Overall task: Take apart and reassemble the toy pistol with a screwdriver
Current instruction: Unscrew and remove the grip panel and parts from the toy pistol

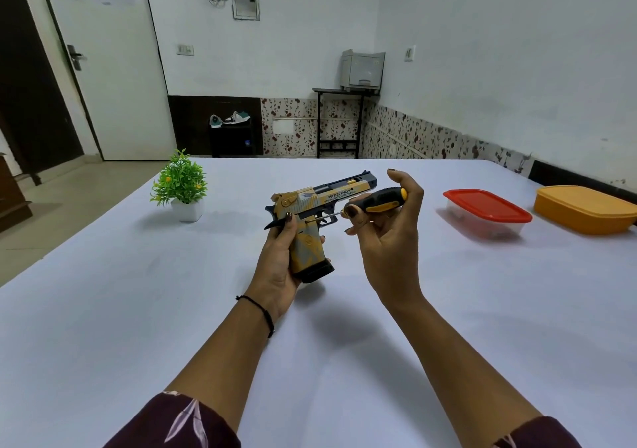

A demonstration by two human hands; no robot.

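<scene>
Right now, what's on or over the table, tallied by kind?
Toy pistol: 1, in the left hand
Screwdriver: 1, in the right hand
Lidded containers: 2, red lid, orange
Potted plant: 1
Total: 5

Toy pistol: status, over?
Left hand grips toy pistol by the grip, held off the table. Right hand holds screwdriver, tip at the frame. Nothing in the way.
</scene>
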